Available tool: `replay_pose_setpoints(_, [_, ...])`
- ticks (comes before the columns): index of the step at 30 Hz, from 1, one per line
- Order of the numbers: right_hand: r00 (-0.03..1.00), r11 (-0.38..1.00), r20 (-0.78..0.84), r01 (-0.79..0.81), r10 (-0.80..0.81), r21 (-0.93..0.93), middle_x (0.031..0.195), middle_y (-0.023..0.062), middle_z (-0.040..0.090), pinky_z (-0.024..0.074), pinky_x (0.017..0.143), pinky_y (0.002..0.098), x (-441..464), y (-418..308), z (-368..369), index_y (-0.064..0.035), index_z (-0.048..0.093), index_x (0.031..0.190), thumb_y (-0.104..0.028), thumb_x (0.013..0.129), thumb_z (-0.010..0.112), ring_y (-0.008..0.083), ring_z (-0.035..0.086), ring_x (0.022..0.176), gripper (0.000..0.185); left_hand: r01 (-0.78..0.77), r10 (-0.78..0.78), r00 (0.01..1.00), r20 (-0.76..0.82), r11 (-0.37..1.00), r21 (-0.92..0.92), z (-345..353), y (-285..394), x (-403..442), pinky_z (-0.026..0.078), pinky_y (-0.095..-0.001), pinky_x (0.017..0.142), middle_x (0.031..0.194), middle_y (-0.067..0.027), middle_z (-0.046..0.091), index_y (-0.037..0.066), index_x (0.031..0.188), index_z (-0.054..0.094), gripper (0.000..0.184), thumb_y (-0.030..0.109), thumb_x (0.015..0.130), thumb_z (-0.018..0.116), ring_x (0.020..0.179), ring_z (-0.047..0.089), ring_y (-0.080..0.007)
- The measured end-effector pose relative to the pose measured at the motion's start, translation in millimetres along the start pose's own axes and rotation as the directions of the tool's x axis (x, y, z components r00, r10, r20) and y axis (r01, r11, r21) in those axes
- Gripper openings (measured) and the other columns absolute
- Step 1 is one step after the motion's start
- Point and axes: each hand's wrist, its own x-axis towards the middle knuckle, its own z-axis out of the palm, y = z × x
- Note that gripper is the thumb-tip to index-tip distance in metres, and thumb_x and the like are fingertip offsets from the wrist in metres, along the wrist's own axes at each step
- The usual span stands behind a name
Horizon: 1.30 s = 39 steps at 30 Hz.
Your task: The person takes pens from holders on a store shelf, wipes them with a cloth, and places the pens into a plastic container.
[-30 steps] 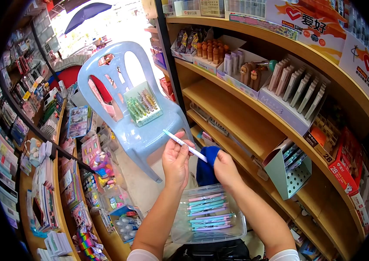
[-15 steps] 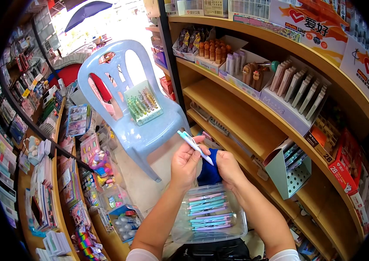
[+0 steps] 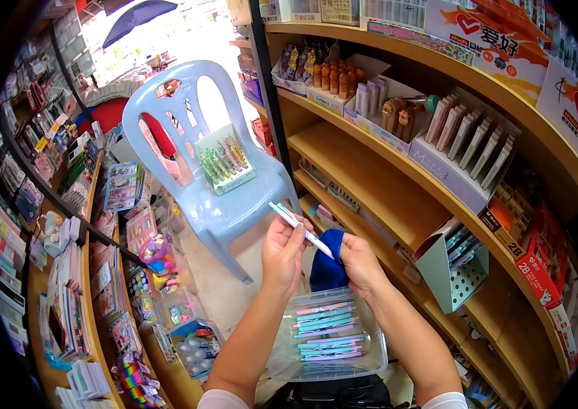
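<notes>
Between the fingers and thumb of my left hand (image 3: 285, 247) is a white pen (image 3: 308, 234) with a light blue end, slanting down to the right. My right hand (image 3: 362, 264) grips a dark blue cloth (image 3: 330, 264), which touches the lower end of the pen. Below both hands, a clear plastic bin (image 3: 375, 341) holds several pastel pens (image 3: 330, 322) in two groups, pink, turquoise and lilac. The fingertips of my right hand are partly hidden by the cloth.
Ahead stands a blue plastic chair (image 3: 197, 204) bearing a display box of pens (image 3: 229, 163). Wooden shelves (image 3: 370, 180) with boxed stationery curve along the right. A green pen box (image 3: 449, 276) tilts on a lower shelf. Crowded shelves (image 3: 91, 273) line the left.
The pen has shifted slightly up and left with my left hand, and its lower end now lies against the cloth. My right hand still holds the cloth.
</notes>
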Motion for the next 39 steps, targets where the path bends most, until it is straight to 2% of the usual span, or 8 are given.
replay_pose_setpoints(10, [1.0, 1.0, -0.01, 0.001, -0.001, -0.017, 0.069, -0.0003, 0.056, 0.045, 0.053, 0.0207, -2.5, -1.5, 1.6, -0.0065, 0.057, 0.082, -0.013, 0.085, 0.046, 0.0078, 0.054, 0.058, 0.013, -0.005, 0.003, 1.0, -0.031, 0.999, -0.052, 0.8, 1.3, 1.1, 0.041, -0.0274, 0.077, 0.086, -0.0064, 0.051, -0.001, 0.108, 0.047, 0.026, 0.008, 0.084, 0.051, 0.08, 0.05, -0.0153])
replay_pose_setpoints(12, [0.993, 0.966, 0.061, 0.109, -0.098, -0.236, 0.069, -0.0013, 0.054, 0.0424, 0.052, 0.0197, -1.2, 4.2, 2.2, -0.0061, 0.057, 0.085, -0.018, 0.087, 0.045, 0.0057, 0.051, 0.059, 0.018, -0.012, 0.012, 1.0, -0.017, 0.999, -0.034, 0.8, 0.7, 1.1, 0.041, -0.0262, 0.075, 0.086, -0.0059, 0.053, -0.001, 0.107, 0.048, 0.024, 0.006, 0.085, 0.049, 0.078, 0.051, -0.0138])
replay_pose_setpoints(14, [0.955, 0.779, 0.162, 0.297, -0.249, -0.553, 0.068, -0.0033, 0.051, 0.0384, 0.052, 0.0186, 3.8, 17.9, 0.8, -0.0068, 0.056, 0.085, -0.024, 0.09, 0.041, 0.0036, 0.046, 0.058, 0.024, -0.013, 0.013, 1.0, 0.012, 1.0, -0.008, 1.5, 0.1, 0.4, 0.041, -0.0252, 0.073, 0.085, -0.0054, 0.053, -0.002, 0.107, 0.048, 0.023, 0.006, 0.085, 0.049, 0.077, 0.051, -0.0127])
replay_pose_setpoints(17, [0.907, 0.676, 0.205, 0.411, -0.367, -0.611, 0.067, -0.0045, 0.05, 0.0368, 0.051, 0.0186, 4.3, 22.3, -0.3, -0.0071, 0.055, 0.083, -0.025, 0.09, 0.04, 0.0037, 0.044, 0.058, 0.025, -0.003, 0.001, 0.998, 0.068, 1.0, 0.031, 4.7, -0.1, -1.9, 0.04, -0.024, 0.072, 0.083, -0.0049, 0.053, -0.003, 0.108, 0.048, 0.025, 0.007, 0.085, 0.049, 0.077, 0.05, -0.0116])
replay_pose_setpoints(22, [0.993, 0.973, 0.091, 0.098, -0.081, -0.208, 0.059, -0.0031, 0.048, 0.0326, 0.045, 0.0195, -4.1, 6.4, 4.0, -0.0072, 0.051, 0.072, -0.018, 0.087, 0.041, 0.0062, 0.042, 0.049, 0.022, -0.016, 0.006, 0.991, 0.133, 0.997, 0.074, 8.7, 1.1, -3.8, 0.04, -0.0226, 0.074, 0.082, -0.0045, 0.053, -0.003, 0.114, 0.045, 0.033, 0.01, 0.084, 0.052, 0.076, 0.049, -0.0116])
replay_pose_setpoints(25, [0.99, 0.998, 0.132, -0.046, 0.053, -0.053, 0.062, -0.0056, 0.048, 0.0348, 0.046, 0.0182, -4.7, -0.2, 1.8, -0.0099, 0.054, 0.074, -0.023, 0.087, 0.047, 0.0037, 0.044, 0.051, 0.019, -0.02, 0.009, 0.986, 0.166, 0.998, 0.064, 9.0, 2.7, -5.4, 0.039, -0.0233, 0.074, 0.082, -0.0046, 0.053, -0.003, 0.115, 0.044, 0.035, 0.01, 0.084, 0.052, 0.078, 0.049, -0.0115])
replay_pose_setpoints(34, [0.998, 0.989, 0.032, 0.052, -0.048, -0.14, 0.063, -0.0027, 0.053, 0.0376, 0.046, 0.0177, 2.9, 9.0, -1.2, -0.0084, 0.055, 0.072, -0.019, 0.086, 0.049, 0.0048, 0.048, 0.051, 0.018, -0.052, 0.058, 0.998, -0.012, 0.953, 0.297, 4.5, -3.9, -4.9, 0.041, -0.0251, 0.073, 0.085, -0.0081, 0.056, -0.001, 0.109, 0.048, 0.027, 0.009, 0.084, 0.052, 0.078, 0.053, -0.0133])
replay_pose_setpoints(39, [1.0, 0.992, 0.009, -0.019, 0.02, -0.122, 0.057, -0.0028, 0.048, 0.0319, 0.04, 0.0204, -0.1, 0.4, 1.4, -0.0078, 0.052, 0.067, -0.015, 0.086, 0.041, 0.0059, 0.041, 0.045, 0.023, -0.043, 0.04, 0.999, 0.022, 0.992, 0.118, 3.9, -1.5, -3.7, 0.041, -0.0242, 0.071, 0.085, -0.0091, 0.057, -0.001, 0.106, 0.048, 0.024, 0.007, 0.084, 0.052, 0.077, 0.054, -0.0147])
